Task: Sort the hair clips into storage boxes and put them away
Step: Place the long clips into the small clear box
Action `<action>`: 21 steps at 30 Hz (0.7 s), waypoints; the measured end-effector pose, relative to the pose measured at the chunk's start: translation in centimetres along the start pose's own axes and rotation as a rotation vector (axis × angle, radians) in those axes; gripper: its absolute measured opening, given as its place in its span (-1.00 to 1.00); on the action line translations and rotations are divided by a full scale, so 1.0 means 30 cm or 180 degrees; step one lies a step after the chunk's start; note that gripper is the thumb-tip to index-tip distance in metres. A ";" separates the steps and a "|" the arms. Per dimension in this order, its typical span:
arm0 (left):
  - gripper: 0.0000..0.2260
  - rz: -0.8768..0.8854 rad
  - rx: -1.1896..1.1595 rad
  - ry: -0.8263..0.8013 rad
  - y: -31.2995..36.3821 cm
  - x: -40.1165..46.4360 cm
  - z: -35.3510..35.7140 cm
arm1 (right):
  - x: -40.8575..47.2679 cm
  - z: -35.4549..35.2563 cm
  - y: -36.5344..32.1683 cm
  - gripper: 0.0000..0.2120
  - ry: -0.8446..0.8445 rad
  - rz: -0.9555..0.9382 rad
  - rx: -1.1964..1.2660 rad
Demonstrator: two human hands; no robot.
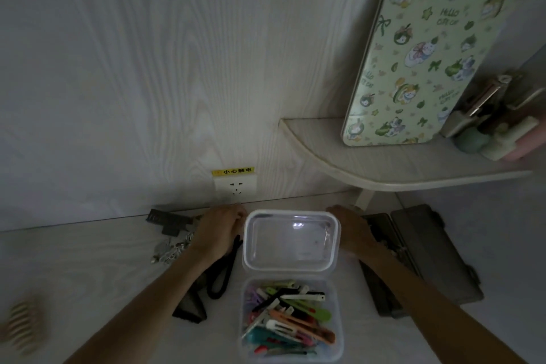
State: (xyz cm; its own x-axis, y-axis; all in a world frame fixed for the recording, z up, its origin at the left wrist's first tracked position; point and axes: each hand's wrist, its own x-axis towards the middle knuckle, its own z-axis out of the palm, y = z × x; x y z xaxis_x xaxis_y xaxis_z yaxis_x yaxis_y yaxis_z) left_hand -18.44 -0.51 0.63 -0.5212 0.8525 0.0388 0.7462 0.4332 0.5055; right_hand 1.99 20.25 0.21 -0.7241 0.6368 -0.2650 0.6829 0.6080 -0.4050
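Two hands: both reach forward across a pale tabletop [88, 260] to the far corners of an open lid, one at each side.
Wall: pale wood-grain panel behind, with a white socket [235, 186] under a yellow warning label.
Shelf: a rounded shelf [384, 162] juts from the wall at upper right, carrying a green cartoon-cat printed board [422, 53] leaned upright and a cluster of small items at its right end.
Dark case: a grey hinged case [425, 257] lies open to the right of the box, partly under the right forearm.
Storage box: a clear plastic storage box [291, 354] sits at centre front, its hinged lid [291, 239] thrown back flat toward the wall.
Hair clips: a heap of coloured hair clips [291, 319] fills the box base, in orange, green, black, white, teal and pink.
Left hand [220, 229]: fingers curled at the lid's left far corner; whether it actually grips the rim cannot be told.
Right hand [353, 230]: fingers bent down at the lid's right far corner; its grasp likewise cannot be told.
Loose items: a black looped band [221, 275] and a dark comb [168, 220] lie left of the box; a blurred beige claw clip [23, 325] sits at the far left edge.
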 end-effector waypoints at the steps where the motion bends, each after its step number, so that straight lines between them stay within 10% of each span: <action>1: -0.90 -0.0110 -0.0027 0.0082 -0.007 -0.021 -0.025 | -0.009 -0.022 -0.008 -0.91 0.0268 -0.0032 0.0141; 4: -0.88 -0.0426 -0.0146 0.0308 -0.038 -0.056 -0.087 | -0.002 -0.094 -0.007 -0.91 0.0796 0.0289 0.0577; 9: -0.82 -0.0976 -0.0769 0.0451 -0.101 -0.151 -0.193 | -0.047 -0.165 -0.006 -0.83 0.0216 0.0668 0.0744; 21: -0.79 0.0646 -0.0475 -0.0387 0.173 -0.367 -0.025 | -0.329 -0.148 -0.062 -0.84 0.1522 0.0884 0.1548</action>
State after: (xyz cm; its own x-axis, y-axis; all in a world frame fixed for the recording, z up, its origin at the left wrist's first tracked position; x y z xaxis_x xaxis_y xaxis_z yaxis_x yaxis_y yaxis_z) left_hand -9.12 -7.86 3.48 -0.3072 0.9502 0.0531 0.7564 0.2099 0.6196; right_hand 8.30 14.93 7.46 -0.3335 0.9415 -0.0487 0.6344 0.1859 -0.7503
